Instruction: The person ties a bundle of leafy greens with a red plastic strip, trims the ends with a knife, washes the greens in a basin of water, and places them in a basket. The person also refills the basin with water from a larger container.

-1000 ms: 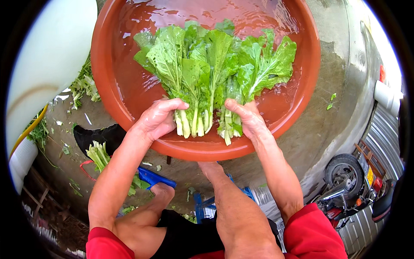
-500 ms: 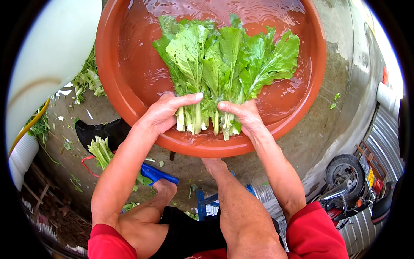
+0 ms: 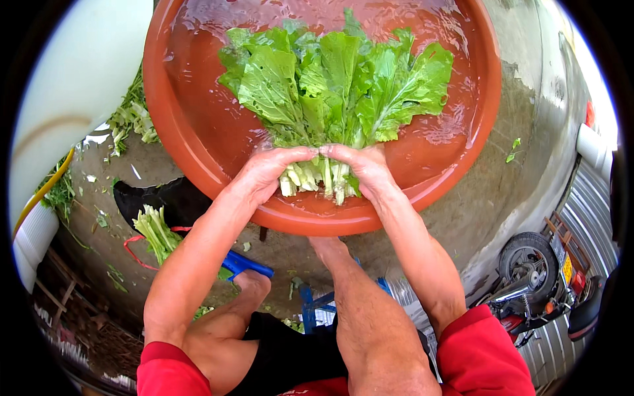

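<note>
A bunch of leafy greens (image 3: 337, 86) lies spread in the water of a round terracotta-coloured basin (image 3: 175, 125), leaves pointing away from me and pale cut stems toward me. My left hand (image 3: 269, 171) is closed round the left side of the stems, thumb laid across the top. From the right side my right hand (image 3: 367, 166) grips the same bunch. Both thumb tips meet over the middle of the stems. The other fingers are mostly hidden under the greens and the water.
On the floor left of the basin lie a black sheet (image 3: 165, 201), cut greens (image 3: 155, 234) with a red tie, and scattered leaf scraps. A large white container (image 3: 79, 72) stands at the upper left. Blue stool parts (image 3: 317, 303) show below; a motorcycle (image 3: 535, 284) is at right.
My hands have drawn together, so the thumbs now touch and the stems are squeezed closer. The bunch has shifted slightly left and away from me.
</note>
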Demonstrator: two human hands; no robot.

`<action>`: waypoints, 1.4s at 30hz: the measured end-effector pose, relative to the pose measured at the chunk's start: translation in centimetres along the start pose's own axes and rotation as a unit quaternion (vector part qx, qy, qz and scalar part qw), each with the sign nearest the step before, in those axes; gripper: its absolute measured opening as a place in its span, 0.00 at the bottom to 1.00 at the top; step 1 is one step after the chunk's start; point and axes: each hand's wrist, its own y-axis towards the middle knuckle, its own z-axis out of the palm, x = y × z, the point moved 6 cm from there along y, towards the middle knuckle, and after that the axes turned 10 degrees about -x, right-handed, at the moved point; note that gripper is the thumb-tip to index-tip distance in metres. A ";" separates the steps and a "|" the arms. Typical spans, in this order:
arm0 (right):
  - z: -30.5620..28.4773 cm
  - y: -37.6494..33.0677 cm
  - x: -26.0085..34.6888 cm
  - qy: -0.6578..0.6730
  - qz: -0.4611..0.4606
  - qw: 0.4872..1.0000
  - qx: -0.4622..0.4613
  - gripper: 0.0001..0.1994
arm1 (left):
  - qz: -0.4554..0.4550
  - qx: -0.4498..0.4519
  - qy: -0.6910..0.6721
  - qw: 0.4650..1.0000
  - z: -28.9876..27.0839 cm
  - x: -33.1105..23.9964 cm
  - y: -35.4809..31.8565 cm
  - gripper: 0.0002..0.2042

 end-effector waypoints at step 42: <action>-1.4 0.4 1.7 -0.327 -0.119 0.935 -0.060 0.20 | 0.198 -0.007 -0.104 0.975 3.1 -6.6 -0.1 0.31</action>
